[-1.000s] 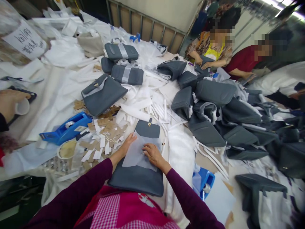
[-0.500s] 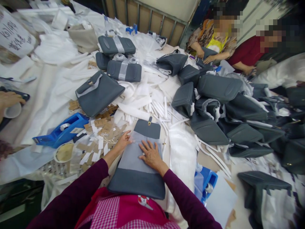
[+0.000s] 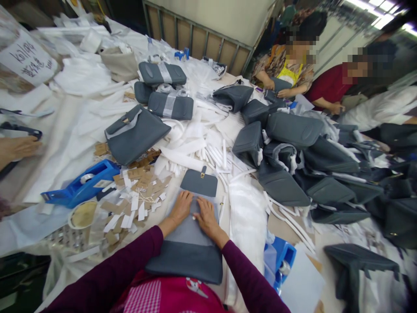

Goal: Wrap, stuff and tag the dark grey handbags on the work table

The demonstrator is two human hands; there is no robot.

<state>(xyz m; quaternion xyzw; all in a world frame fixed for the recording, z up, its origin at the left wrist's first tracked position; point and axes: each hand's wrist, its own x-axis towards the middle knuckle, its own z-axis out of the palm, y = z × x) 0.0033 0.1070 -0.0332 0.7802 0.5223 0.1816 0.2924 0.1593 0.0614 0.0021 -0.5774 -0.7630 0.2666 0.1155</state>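
Since the half-second-ago frame, left hand (image 3: 180, 208) has come off the sheet's left edge and in beside right hand (image 3: 207, 218); now both are near the sheet's top end. Both hands open, palms down, fingers bent a little and pointing away from the wearer, nothing gripped; slim gap between them. Under them: translucent sheet (image 3: 192, 234), flat on dark grey bag (image 3: 185, 261). Bag lies on the table right in front of the wearer, bottom end by the pink apron (image 3: 176, 293); flap (image 3: 195, 183) opened out at far end, small gold clasp (image 3: 202, 175) on it. Left of bag: heap of brown and white tags (image 3: 132, 208), then blue tape dispenser (image 3: 83, 184), round tub (image 3: 83, 214) just below it. Beyond tags, another grey bag (image 3: 138, 134), tilted. Straight ahead, white strips (image 3: 213, 152) in a tangle. Right: long white padding (image 3: 246, 213), second blue dispenser (image 3: 282, 256) with pale paper (image 3: 301, 278) beside it, big pile of grey bags (image 3: 285, 187) further out. Far left edge, a co-worker's hand (image 3: 19, 150), blurred, grip can't tell. Far right, a co-worker in a yellow apron (image 3: 289, 74) with both hands at a grey piece.
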